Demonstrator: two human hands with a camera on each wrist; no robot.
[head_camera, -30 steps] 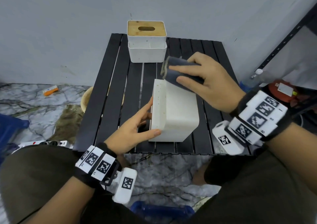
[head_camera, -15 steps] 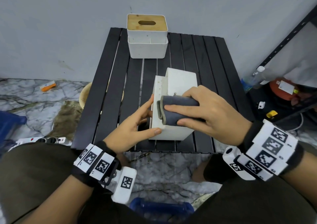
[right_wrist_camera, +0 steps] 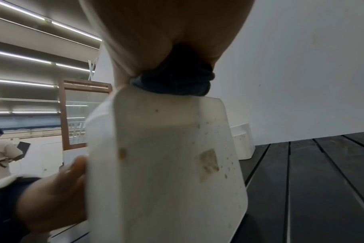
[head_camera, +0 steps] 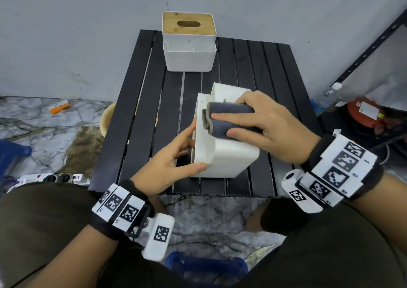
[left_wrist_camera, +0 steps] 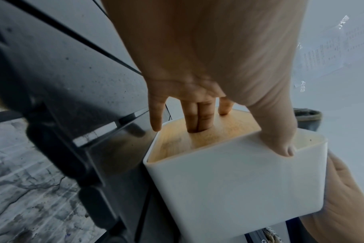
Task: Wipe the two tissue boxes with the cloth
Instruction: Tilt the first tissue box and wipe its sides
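Note:
A white tissue box (head_camera: 231,155) lies on its side near the front of the black slatted table (head_camera: 143,111). My left hand (head_camera: 176,155) grips its left end, with the thumb (left_wrist_camera: 280,139) on the near wall and two fingers (left_wrist_camera: 197,118) in the slot of the wooden lid. My right hand (head_camera: 275,129) holds a folded dark grey cloth (head_camera: 229,120) and presses it on the box's upward face. The right wrist view shows brown stains on the box (right_wrist_camera: 166,164) below the cloth (right_wrist_camera: 177,82). A second white tissue box (head_camera: 189,45) with a wooden lid stands upright at the table's far edge.
A grey wall rises right behind the table. On the marble floor to the left lie a round basin (head_camera: 105,120), a brownish rag (head_camera: 81,151) and a power strip (head_camera: 55,177). A dark metal shelf (head_camera: 363,51) with bottles and a red object stands at the right.
My right hand swept the cloth from the box's far end toward me along its top, then back a little toward the far end. My left hand and the box stayed put.

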